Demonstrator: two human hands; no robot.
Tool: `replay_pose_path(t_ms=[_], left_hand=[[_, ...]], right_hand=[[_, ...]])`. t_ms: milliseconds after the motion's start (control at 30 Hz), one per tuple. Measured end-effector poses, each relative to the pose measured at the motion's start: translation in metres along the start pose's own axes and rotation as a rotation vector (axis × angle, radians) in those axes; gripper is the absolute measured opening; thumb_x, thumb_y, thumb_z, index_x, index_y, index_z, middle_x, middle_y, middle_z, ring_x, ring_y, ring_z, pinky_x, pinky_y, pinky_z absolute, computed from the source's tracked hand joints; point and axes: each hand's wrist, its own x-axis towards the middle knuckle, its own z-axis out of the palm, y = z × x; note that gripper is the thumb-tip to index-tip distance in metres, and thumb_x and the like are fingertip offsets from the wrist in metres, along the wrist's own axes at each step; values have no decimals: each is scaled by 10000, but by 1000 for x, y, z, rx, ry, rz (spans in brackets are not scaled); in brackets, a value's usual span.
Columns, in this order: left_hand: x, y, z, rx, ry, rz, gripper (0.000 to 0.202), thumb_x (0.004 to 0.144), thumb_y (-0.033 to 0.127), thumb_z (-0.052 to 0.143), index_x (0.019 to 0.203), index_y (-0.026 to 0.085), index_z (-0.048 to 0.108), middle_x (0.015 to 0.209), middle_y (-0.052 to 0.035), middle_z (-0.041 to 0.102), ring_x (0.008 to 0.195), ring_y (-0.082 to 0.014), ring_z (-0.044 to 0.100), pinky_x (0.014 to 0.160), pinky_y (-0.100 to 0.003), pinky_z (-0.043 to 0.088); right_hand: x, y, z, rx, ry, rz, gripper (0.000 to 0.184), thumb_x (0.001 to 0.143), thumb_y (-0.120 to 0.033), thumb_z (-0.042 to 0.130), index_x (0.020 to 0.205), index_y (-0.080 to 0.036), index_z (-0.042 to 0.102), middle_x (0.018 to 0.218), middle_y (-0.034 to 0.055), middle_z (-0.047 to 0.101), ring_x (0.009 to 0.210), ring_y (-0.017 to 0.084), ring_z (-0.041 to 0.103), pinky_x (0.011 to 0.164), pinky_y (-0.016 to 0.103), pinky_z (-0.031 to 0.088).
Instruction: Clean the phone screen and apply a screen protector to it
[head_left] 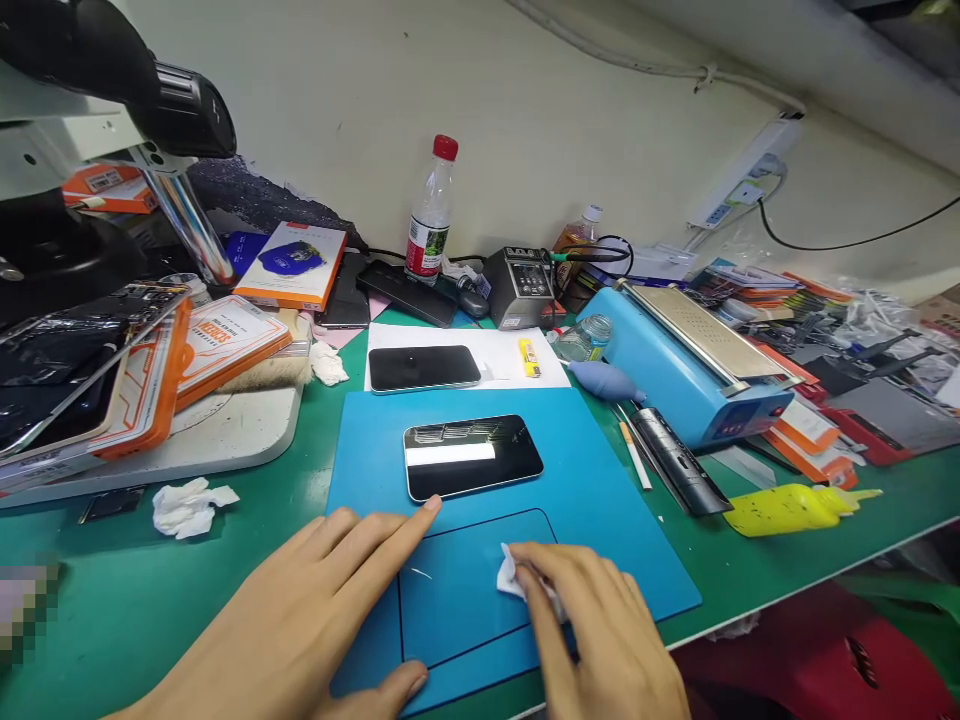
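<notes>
On the blue mat (600, 440) lies a clear glass panel with a thin black border (457, 570), the mat's colour showing through it. My right hand (600, 620) pinches a folded white wipe (510, 578) against the panel's right part. At the panel's left end is my left hand (322, 590), fingers stretched out and thumb spread. Its thumb tip is by the panel's lower left corner; its index fingertip reaches the near edge of a phone (472, 457). That phone lies face up, its dark screen reflecting a bright strip.
Behind the mat, a second phone (424, 368) and a yellow lighter (529, 358) lie on white paper. Rightward are a blower bulb (604, 381), a blue machine (675, 370) and a yellow bottle (787, 510). Crumpled tissue (191, 507) and a microscope stand (247, 450) are left.
</notes>
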Motion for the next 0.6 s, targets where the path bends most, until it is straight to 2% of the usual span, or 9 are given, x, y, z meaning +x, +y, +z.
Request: replay_pose_path(t_ms=[100,233,300,367,500,600], left_hand=[[1,1,0,-11,0,-5,1030,749,298,811,1627,309,272,1321,21,747,961,-238,736,778,-320,602],[-3,-2,6,-15,15,4,1043,769,311,796,1657,317,247,1319,17,746,978,-243,730,801,-320,592],[-7,-6,11,-10,17,14,1020,801,329,778,1669,319,242,1344,11,735,1008,-245,728,821,-320,586],[-10,-9,15,-3,6,20,1000,836,349,759,1680,326,225,1380,9,716,1052,-247,724,858,-324,581],[-13,-12,19,10,-28,15,984,866,360,738,1687,345,196,1393,20,710,1069,-241,729,868,-323,584],[-13,-11,20,6,-19,16,981,866,361,734,1685,359,192,1372,26,721,1036,-238,736,852,-324,587]], right_hand=[[2,4,-2,-82,10,20,204,1083,-193,513,1175,-224,692,1025,72,715,850,210,673,767,351,492],[-1,-23,8,-8,31,-11,261,1049,-88,508,1205,-172,699,1039,102,682,845,201,641,784,348,492],[0,-28,9,40,15,-28,271,1040,-61,496,1171,-174,705,1022,94,677,849,198,631,777,342,490],[3,-19,6,34,-14,-35,292,1051,-61,459,1155,-186,702,1027,84,678,856,198,626,769,335,491],[14,17,-5,-54,-29,29,282,1084,-107,437,1149,-203,695,1040,67,673,865,196,617,747,318,495],[21,28,-6,-105,-5,37,275,1081,-107,454,1153,-201,702,1033,65,673,864,200,607,746,322,481]])
